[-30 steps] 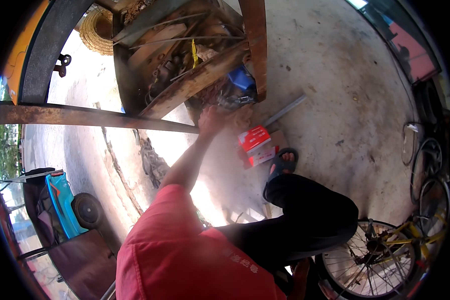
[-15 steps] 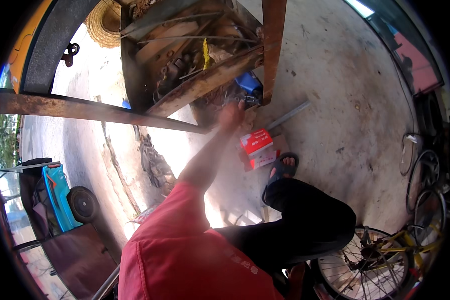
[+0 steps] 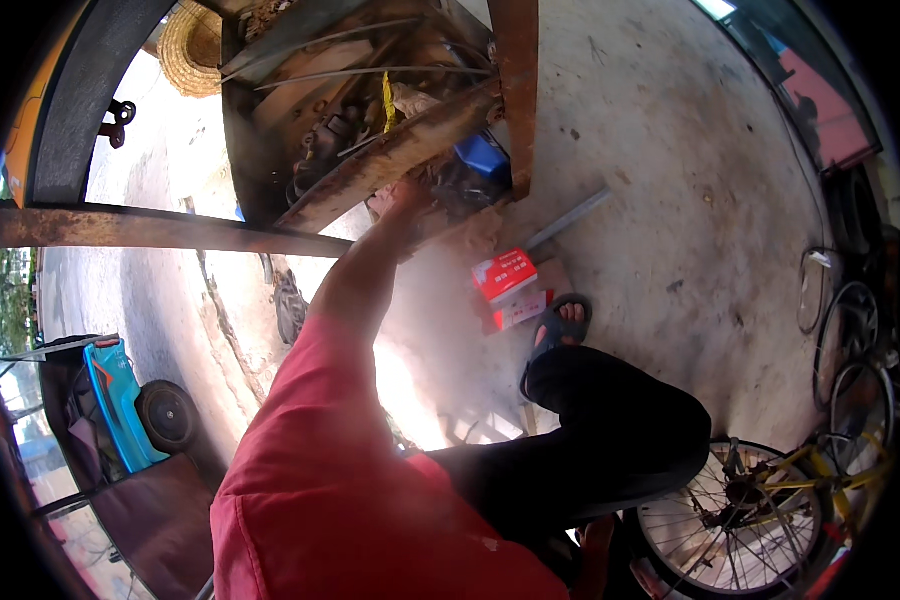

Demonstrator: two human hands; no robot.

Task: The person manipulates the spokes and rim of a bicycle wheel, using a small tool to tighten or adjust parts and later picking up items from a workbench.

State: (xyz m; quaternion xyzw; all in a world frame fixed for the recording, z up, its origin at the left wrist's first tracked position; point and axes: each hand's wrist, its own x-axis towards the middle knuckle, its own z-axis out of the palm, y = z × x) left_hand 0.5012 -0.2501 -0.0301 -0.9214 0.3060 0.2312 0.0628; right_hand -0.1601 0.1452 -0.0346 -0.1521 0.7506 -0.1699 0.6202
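My left hand reaches under the rusty angle-iron beam into the lower part of a cluttered metal frame. Its fingers are hidden in shadow and behind the beam, so what they touch cannot be made out. Just right of it lies a blue object, with dark items beside it. Above the beam, a bin holds dark metal parts, thin rods and a yellow strip. My right hand is low by my black-trousered leg, partly covered; its fingers are not clear.
A red and white carton lies by my sandalled foot, near a grey metal bar. At lower right stands a bicycle wheel. A straw hat hangs at upper left, and a blue-bodied vehicle is at left.
My left hand has moved left, away from the blue object, and further under the rusty beam. The view has shifted slightly. My right hand stays low by the leg.
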